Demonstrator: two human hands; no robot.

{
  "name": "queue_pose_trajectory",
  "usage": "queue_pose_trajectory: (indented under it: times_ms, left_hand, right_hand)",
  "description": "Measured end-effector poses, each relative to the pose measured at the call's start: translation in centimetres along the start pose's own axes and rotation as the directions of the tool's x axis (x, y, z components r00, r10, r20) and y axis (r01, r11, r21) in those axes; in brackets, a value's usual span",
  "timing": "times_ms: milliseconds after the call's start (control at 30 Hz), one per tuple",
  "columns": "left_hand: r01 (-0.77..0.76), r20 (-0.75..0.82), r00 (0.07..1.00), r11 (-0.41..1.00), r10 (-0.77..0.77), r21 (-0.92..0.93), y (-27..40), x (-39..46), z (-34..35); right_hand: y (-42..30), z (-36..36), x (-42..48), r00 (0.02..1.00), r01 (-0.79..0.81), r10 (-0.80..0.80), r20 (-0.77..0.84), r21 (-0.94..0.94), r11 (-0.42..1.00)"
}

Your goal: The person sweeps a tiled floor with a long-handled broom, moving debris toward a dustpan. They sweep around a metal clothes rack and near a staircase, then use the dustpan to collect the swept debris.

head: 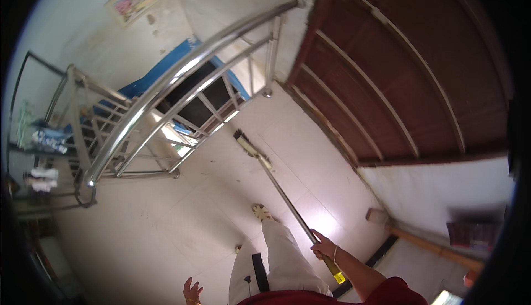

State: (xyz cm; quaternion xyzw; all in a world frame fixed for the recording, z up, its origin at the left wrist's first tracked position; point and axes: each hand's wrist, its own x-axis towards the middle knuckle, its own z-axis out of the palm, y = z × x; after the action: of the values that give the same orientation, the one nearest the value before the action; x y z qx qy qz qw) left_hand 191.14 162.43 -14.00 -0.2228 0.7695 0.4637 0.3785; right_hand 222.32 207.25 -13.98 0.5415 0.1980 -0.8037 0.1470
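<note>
In the head view, my right hand [324, 247] grips the metal handle of a floor brush [286, 199] near its yellow end cap [340, 277]. The handle slants up and to the left, away from my feet. Its wide bristled head [251, 148] rests on the pale tiled floor [215, 205], between a metal railing and a dark red door. My left hand [192, 291] hangs at the bottom edge of the picture with its fingers apart and nothing in it.
A stainless steel railing [199, 94] stands at the left, with a blue and black item [195, 93] behind it. The dark red door [398, 72] fills the right side. Below it a wooden bar [435, 247] runs along the wall. Small dark debris [213, 161] lies on the floor.
</note>
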Motion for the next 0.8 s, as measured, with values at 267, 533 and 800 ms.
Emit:
queue_pose_trajectory:
  times_ms: [267, 533, 800]
  left_hand:
    - [-0.008, 0.081, 0.997, 0.987, -0.005, 0.16, 2.4, 3.0, 0.6]
    - [-0.042, 0.141, 0.99, 0.966, 0.006, 0.253, 5.3, 3.8, 2.4]
    - [-0.027, 0.072, 0.997, 0.945, 0.004, 0.325, 5.6, 3.0, 1.5]
  right_hand:
    - [11.1, -6.1, -6.8, 0.893, 0.146, -0.029, -0.45, 0.227, 0.963]
    - [15.6, -17.5, -1.4, 0.892, 0.377, 0.048, -0.45, 0.798, 0.47]
    - [5.8, -18.2, 10.5, 0.826, 0.473, -0.117, -0.551, 0.565, 0.676]
